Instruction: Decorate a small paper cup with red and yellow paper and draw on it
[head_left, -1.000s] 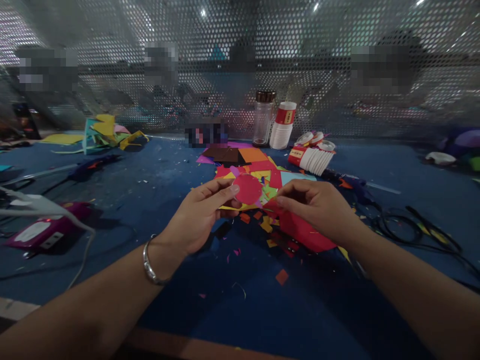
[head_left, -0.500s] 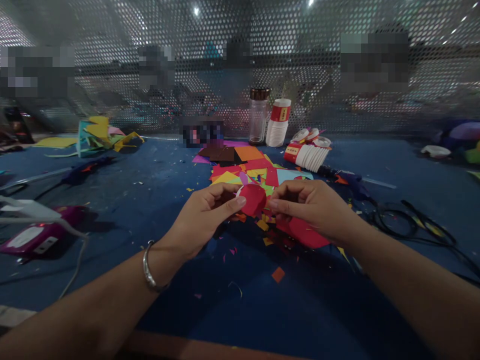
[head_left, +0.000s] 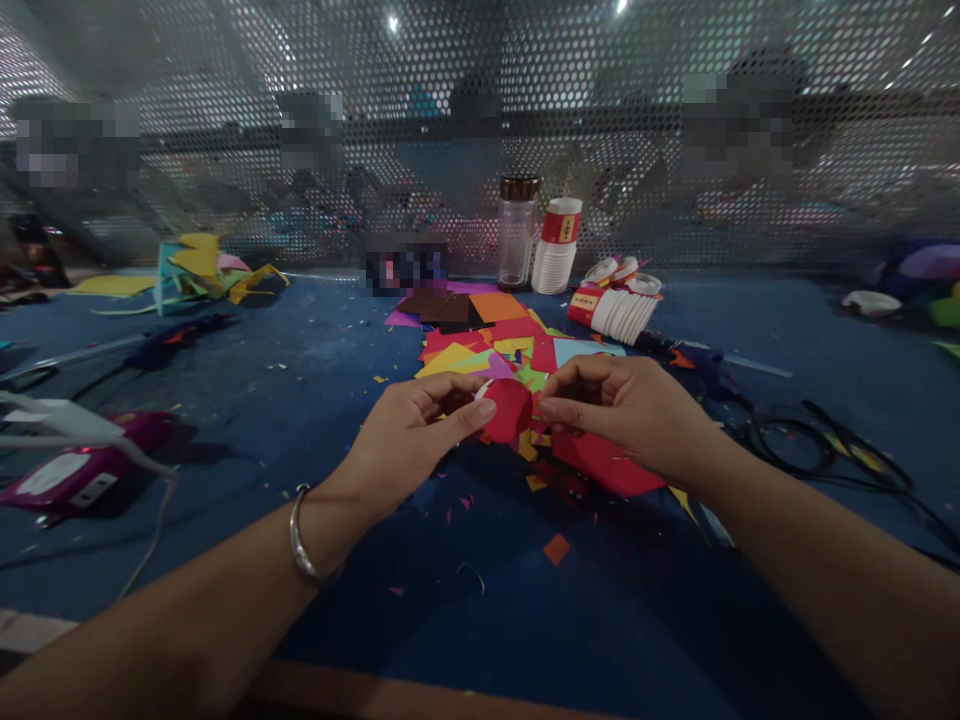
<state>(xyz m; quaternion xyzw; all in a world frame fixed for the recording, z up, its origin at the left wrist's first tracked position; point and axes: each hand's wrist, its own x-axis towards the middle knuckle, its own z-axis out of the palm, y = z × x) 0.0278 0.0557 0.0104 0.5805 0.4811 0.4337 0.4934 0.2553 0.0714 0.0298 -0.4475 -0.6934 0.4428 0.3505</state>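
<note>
My left hand (head_left: 412, 430) pinches a small round red paper piece (head_left: 508, 412) at its left side, where a white edge shows by the fingertips. Close to the opposite side of the disc is my right hand (head_left: 634, 410), thumb and finger pressed together; whatever lies between those tips is too small to make out. Beneath the right hand lies a larger red paper sheet (head_left: 611, 470). Coloured paper pieces (head_left: 454, 358) are heaped behind both hands. Small scraps, among them an orange square (head_left: 556, 549), are scattered on the blue tabletop (head_left: 480, 640).
Glue guns lie at left (head_left: 176, 338) and right (head_left: 705, 368), with a black cable (head_left: 795, 450) by the right one. A purple power strip (head_left: 97, 475) sits at left. Behind stand a clear jar (head_left: 516, 240) and stacked paper cups (head_left: 555, 262); another cup stack (head_left: 619, 313) lies sideways.
The red disc has tilted and shifted slightly down and left in my left hand. My right hand stays almost where it was, fingers still pinched.
</note>
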